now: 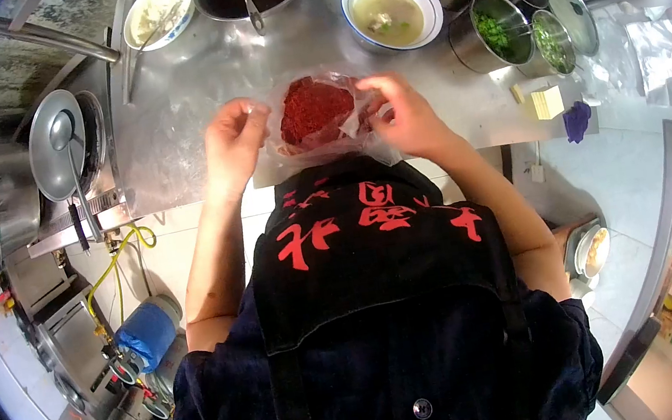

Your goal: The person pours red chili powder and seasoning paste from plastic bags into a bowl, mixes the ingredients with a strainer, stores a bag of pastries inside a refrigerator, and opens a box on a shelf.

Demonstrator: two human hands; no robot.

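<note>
Left hand (239,140) and right hand (407,114) are apparently pinching the plastic bag (327,156), ideally at its edges, clear of the red contents (315,111).

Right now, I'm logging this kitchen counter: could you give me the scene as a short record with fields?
Left hand: at the left edge of a clear plastic bag
Right hand: at the bag's right edge
Contents: dark red, crumbly mass
Beyond right hand: white bowl of soup
Right side: chopped greens in metal containers
Left side: ladle in a metal pan
</note>
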